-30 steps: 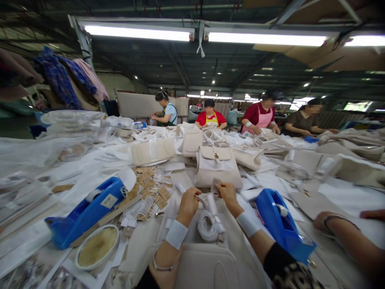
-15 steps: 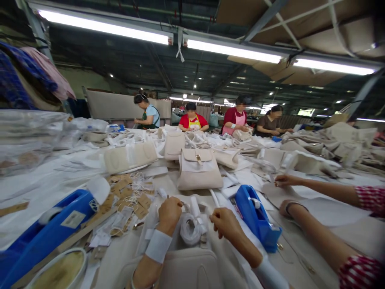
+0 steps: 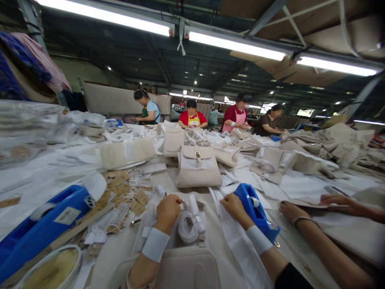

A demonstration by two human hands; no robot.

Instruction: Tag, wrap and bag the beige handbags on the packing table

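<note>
A beige bag (image 3: 188, 269) lies before me with its opening facing away, and a coil of clear wrapped material (image 3: 188, 227) sits in the opening beside a white wrapped roll (image 3: 195, 206). My left hand (image 3: 169, 212) is closed at the left side of this opening; what its curled fingers hold is hidden. To the right, my right hand (image 3: 234, 206) is closed at the upper edge of a white sheet (image 3: 240, 251), seemingly gripping it. That hand is right beside a blue tape dispenser (image 3: 255, 214). Both wrists wear white bands.
Another blue tape dispenser (image 3: 45, 224), brown tags (image 3: 140, 202) and a round tub (image 3: 51, 269) are on the left. A finished-looking beige bag (image 3: 198, 172) stands ahead. At right, a co-worker's hands (image 3: 291, 211) handle a beige panel. Several people work across the table.
My right hand has moved forward and slightly right to the white sheet's edge by the dispenser. My left hand stays nearly put. The co-worker's far hand has moved right, and the panel there is lifted.
</note>
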